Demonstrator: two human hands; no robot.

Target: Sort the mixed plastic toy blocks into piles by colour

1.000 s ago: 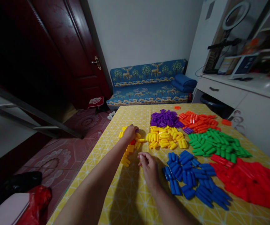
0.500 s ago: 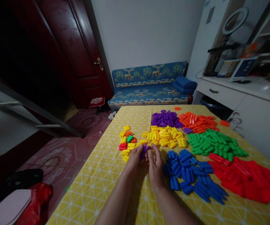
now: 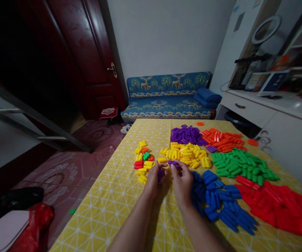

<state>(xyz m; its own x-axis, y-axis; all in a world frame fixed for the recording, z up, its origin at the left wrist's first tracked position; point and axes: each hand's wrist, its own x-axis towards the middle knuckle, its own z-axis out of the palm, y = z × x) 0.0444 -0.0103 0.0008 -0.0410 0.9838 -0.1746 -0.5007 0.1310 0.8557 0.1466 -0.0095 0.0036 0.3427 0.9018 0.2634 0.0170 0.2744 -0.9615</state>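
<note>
Between the thumb and fingers of my left hand (image 3: 153, 179) is a purple plastic building block (image 3: 160, 174), partly covered by the fingers. My right hand (image 3: 182, 178) pinches another purple block (image 3: 173, 163) by its right end. A small gap separates the two hands. Left of them lies a joined figure of mostly yellow blocks (image 3: 142, 171), with a red block (image 3: 138, 164), a green block (image 3: 146, 156) and orange pieces in it. Just beyond the fingers spreads a pile of yellow blocks (image 3: 185, 153).
Piles of purple (image 3: 185, 134), orange (image 3: 223, 139), green (image 3: 242, 163), blue (image 3: 216, 196) and red blocks (image 3: 279, 204) cover the right side of the table (image 3: 109, 206). A blue patterned sofa (image 3: 164, 101) stands behind it. A green piece (image 3: 72, 211) lies on the floor.
My hands have moved apart, the right one shifting rightward. The purple blocks, close together between both hands before, are now held separately, one in each hand. The view has shifted slightly.
</note>
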